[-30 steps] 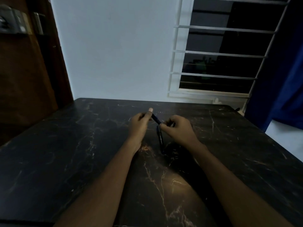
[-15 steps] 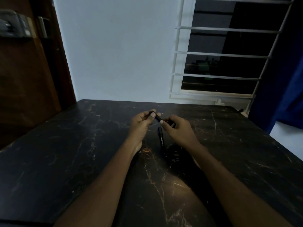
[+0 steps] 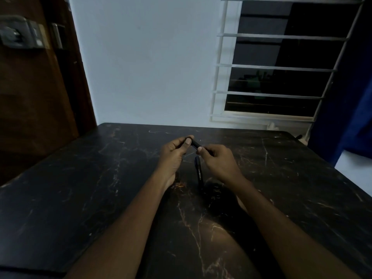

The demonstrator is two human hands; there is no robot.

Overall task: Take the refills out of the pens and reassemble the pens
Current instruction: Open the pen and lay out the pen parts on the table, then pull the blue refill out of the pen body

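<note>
Both hands hold one dark pen just above the black marble table, near its middle. My left hand pinches the pen's far left end between thumb and fingers. My right hand grips its right end, which is hidden inside the fingers. A second dark pen with small printed lettering lies on the table below the hands, pointing away from me. The light is dim, so no refill can be made out.
A white wall and a barred window stand behind the table's far edge. A brown wooden door is at the left and a blue curtain at the right.
The hands have drawn slightly closer together on the held pen, and my left thumb has shifted along its end. The pen on the table has not moved.
</note>
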